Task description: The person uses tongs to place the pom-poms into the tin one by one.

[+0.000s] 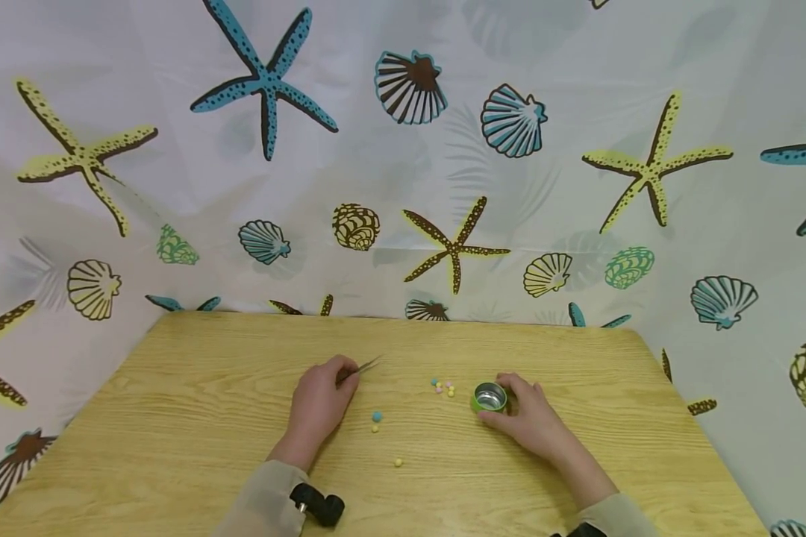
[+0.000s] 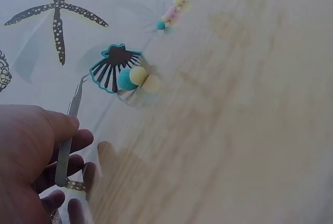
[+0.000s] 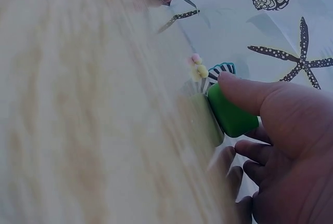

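My left hand (image 1: 319, 403) pinches a pair of metal tweezers (image 2: 68, 146) between thumb and fingers; their bent tips point away from the hand and hold nothing I can see. Just right of that hand lie a blue ball (image 1: 377, 416) and a small yellow ball (image 1: 375, 429), side by side. Another yellow ball (image 1: 398, 462) sits nearer to me. With thumb and fingers, my right hand (image 1: 536, 424) grips a small green cup (image 3: 231, 112) with a metallic inside, which stands upright on the table. Left of the cup is a cluster of several tiny blue, pink and yellow balls (image 1: 439, 386).
The wood-grain table (image 1: 208, 418) has a glossy surface that reflects things in the wrist views. A white curtain (image 1: 349, 156) printed with starfish and shells stands behind it and along both sides.
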A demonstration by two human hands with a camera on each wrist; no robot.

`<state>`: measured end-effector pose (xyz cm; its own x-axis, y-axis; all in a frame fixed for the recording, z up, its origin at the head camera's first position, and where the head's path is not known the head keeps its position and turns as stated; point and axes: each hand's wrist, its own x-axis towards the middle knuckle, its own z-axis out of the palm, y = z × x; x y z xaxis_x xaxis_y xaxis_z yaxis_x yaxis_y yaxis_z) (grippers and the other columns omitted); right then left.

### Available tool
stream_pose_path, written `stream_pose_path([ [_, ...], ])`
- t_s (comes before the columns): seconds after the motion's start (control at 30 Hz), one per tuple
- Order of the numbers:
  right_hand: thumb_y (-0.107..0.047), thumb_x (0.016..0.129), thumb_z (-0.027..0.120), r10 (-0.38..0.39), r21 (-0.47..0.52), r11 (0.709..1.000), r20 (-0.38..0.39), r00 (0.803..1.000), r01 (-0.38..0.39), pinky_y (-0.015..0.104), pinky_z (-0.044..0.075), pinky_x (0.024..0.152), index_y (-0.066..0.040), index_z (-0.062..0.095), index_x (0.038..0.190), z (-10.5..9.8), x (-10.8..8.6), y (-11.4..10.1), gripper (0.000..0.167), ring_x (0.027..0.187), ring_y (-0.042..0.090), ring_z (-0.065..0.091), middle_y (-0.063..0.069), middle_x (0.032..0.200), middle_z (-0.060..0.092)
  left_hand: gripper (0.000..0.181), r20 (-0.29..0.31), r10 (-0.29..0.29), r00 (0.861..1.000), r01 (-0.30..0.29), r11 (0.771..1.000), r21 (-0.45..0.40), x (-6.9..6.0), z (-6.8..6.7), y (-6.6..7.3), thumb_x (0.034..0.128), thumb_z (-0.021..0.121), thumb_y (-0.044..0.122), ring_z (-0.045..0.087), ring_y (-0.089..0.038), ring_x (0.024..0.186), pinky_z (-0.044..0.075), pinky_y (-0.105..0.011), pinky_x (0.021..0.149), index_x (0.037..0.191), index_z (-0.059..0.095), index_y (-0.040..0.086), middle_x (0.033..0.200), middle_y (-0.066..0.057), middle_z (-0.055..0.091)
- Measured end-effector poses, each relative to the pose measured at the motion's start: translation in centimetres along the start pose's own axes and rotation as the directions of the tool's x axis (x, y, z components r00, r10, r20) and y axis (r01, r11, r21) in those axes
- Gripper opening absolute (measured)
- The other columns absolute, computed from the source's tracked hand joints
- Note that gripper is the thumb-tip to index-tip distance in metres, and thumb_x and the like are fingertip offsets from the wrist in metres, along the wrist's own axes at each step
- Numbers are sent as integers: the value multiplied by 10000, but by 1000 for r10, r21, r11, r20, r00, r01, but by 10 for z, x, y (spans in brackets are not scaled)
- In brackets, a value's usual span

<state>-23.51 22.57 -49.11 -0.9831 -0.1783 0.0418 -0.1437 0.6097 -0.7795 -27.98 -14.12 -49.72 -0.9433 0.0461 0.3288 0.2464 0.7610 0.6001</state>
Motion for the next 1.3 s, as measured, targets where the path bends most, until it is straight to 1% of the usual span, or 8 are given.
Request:
stream_pose_path([
  [0.2, -317, 982, 882, -51, 6, 999, 28, 998, 51, 624, -31, 1321, -24, 616, 1454, 4, 2, 4, 616, 1598, 453, 351, 238, 1621, 529, 113, 6, 0, 1000, 0, 999, -41, 0, 0, -1, 1083, 741, 137, 726, -290, 947, 574, -531, 866, 1181, 747, 82, 1060, -81, 777],
  [0.43, -329, 988, 874, -56, 0, 998, 29, 998, 56, 622, -28, 1322, -12, 605, 1474, 6, 0, 5, 640, 1599, 448, 353, 233, 1625, 528, 151, 30, 5, 1000, -3, 996, -90, 0, 1, -5, 1108, 696, 122, 721, -389, 1169, 558, -590, 989, 1243, 722, 60, 1234, -166, 773],
  [0.73, -323, 987, 875, -58, 4, 998, 31, 998, 58, 629, -29, 1319, -25, 620, 1430, 6, -3, 5, 591, 1596, 464, 349, 242, 1625, 523, 183, 31, -10, 999, 13, 994, -109, 0, 1, -6, 1114, 686, 134, 735, -366, 1144, 579, -570, 967, 1267, 740, 47, 1213, -177, 769],
  [0.93, -324, 991, 872, -54, 0, 999, 35, 998, 54, 612, -38, 1324, -36, 613, 1446, 6, -1, 8, 597, 1611, 446, 329, 225, 1639, 514, 163, 53, -57, 997, 64, 988, -139, -1, 0, -5, 1110, 717, 203, 711, -250, 966, 567, -477, 853, 1218, 754, 88, 1148, -120, 771],
  [1.07, -339, 996, 866, -57, 0, 998, 40, 998, 57, 622, -42, 1320, -36, 609, 1453, 5, -1, 6, 606, 1617, 452, 312, 226, 1645, 505, 170, 46, -66, 997, 72, 986, -150, 0, -1, -4, 1102, 734, 237, 584, -204, 766, 482, -403, 720, 1186, 768, 93, 941, -84, 719],
  [1.13, -349, 998, 862, -59, 1, 998, 36, 998, 59, 632, -41, 1317, -35, 605, 1459, 4, -1, 6, 615, 1623, 470, 283, 227, 1647, 503, 174, 32, -56, 998, 60, 987, -151, 0, -1, -5, 1096, 744, 244, 558, -208, 738, 472, -405, 703, 1174, 780, 92, 901, -70, 697],
  [1.2, -357, 998, 861, -59, -2, 998, 32, 998, 59, 638, -34, 1316, -29, 598, 1471, 4, 0, 5, 632, 1626, 488, 260, 226, 1645, 504, 181, 27, -54, 998, 58, 986, -156, 0, -1, -5, 1088, 755, 245, 605, -231, 777, 513, -428, 729, 1176, 794, 92, 931, -80, 715],
  [1.3, -355, 998, 860, -55, -13, 998, 31, 998, 56, 639, -22, 1317, -27, 597, 1471, 4, 0, 5, 633, 1622, 497, 262, 222, 1640, 511, 213, 35, -62, 997, 67, 983, -171, -1, -1, -7, 1082, 764, 238, 729, -267, 992, 597, -486, 875, 1225, 810, 86, 1149, -97, 777],
])
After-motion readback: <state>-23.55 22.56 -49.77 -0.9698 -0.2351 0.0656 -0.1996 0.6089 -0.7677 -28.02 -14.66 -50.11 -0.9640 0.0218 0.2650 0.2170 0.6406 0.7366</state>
